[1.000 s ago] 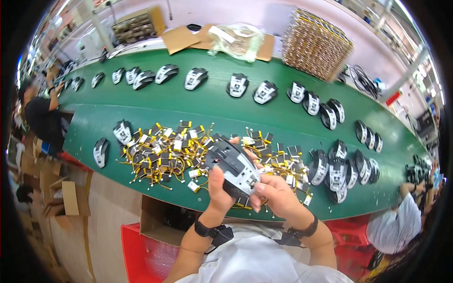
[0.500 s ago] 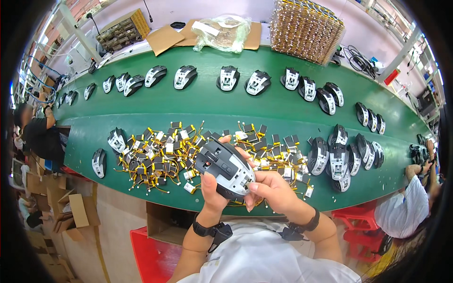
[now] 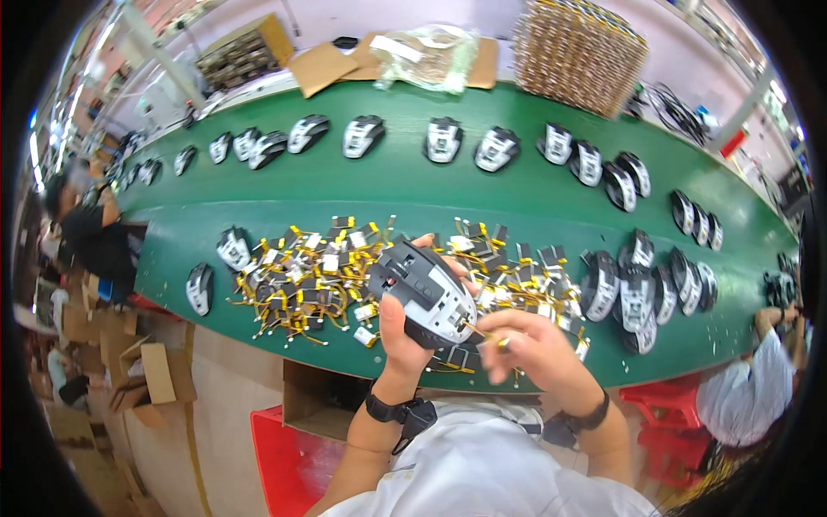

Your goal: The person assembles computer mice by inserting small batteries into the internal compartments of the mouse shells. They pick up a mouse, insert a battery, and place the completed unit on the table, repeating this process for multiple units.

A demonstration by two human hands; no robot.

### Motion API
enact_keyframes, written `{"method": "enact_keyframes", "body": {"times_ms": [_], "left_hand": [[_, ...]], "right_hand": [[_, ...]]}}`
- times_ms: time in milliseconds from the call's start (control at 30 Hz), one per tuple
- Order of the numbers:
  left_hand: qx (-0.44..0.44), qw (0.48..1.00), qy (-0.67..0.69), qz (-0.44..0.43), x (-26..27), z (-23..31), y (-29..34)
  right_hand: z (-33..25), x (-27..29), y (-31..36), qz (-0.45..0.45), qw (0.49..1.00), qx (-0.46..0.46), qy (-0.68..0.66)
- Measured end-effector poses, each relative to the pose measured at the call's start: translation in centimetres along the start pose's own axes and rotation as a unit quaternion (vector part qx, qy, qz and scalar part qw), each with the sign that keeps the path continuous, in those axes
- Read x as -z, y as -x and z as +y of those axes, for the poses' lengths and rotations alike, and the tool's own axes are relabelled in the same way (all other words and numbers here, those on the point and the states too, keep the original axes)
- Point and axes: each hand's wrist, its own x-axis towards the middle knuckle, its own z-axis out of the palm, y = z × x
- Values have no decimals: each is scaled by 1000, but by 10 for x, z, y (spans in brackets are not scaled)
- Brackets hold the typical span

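Note:
My left hand [image 3: 402,338] is wrapped round a black and grey computer mouse [image 3: 420,291], its underside up with open cut-outs. The thumb lies along the near left side, and other fingers show beyond the far side. Close to the mouse's right end, the fingers of my right hand [image 3: 541,349] pinch a thin yellowish wire [image 3: 477,330] that runs to an opening in the mouse. A small yellow part shows at those fingers, blurred. Under the mouse lie loose small batteries [image 3: 301,280] with yellow tape and wires, partly hidden by my hands.
A row of similar mice [image 3: 363,136] lies along the far side of the green table [image 3: 345,189]; more are clustered at the right [image 3: 637,293]. Behind stand a stacked block of parts [image 3: 579,56] and plastic wrap [image 3: 428,56] on cardboard. Other people sit at both sides.
My right hand has drawn back from the mouse's end, and a wire now shows between its fingers and the mouse. The whole view has shifted slightly.

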Motion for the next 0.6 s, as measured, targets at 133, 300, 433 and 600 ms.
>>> {"method": "enact_keyframes", "body": {"times_ms": [133, 300, 433, 600], "left_hand": [[19, 999, 41, -6, 3, -6, -7], [9, 999, 43, 18, -1, -17, 0], [-12, 998, 63, 12, 0, -16, 0], [-49, 997, 64, -15, -5, -16, 0]], "right_hand": [[23, 29, 1, 141, 972, 183, 31], [5, -25, -21, 136, 966, 218, 36], [25, 1, -17, 175, 963, 195, 67], [28, 3, -8, 91, 992, 52, 72]]}}
